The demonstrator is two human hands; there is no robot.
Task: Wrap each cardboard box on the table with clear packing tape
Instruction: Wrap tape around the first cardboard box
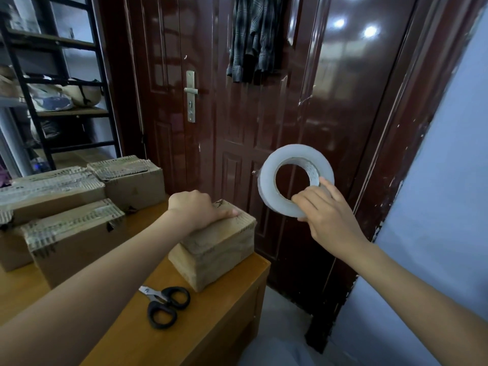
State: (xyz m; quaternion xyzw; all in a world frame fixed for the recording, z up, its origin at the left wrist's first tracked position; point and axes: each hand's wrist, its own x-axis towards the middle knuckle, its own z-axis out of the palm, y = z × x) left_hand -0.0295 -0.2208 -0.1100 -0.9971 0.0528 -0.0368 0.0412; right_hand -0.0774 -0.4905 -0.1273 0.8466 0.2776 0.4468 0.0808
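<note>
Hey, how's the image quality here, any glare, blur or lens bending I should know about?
Head view: two bright lamp reflections glare off the glossy door; the wide lens bows the door frame and shelf near the edges; the tape roll, the small box and the scissors are sharp enough, while the shelf's contents look soft; lighting is dim and even, with faint shadows.

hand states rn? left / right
Left hand: open, fingers pressing flat on top of the small brown cardboard box.
Right hand: gripping the clear round packing tape roll, held up off the table.
</note>
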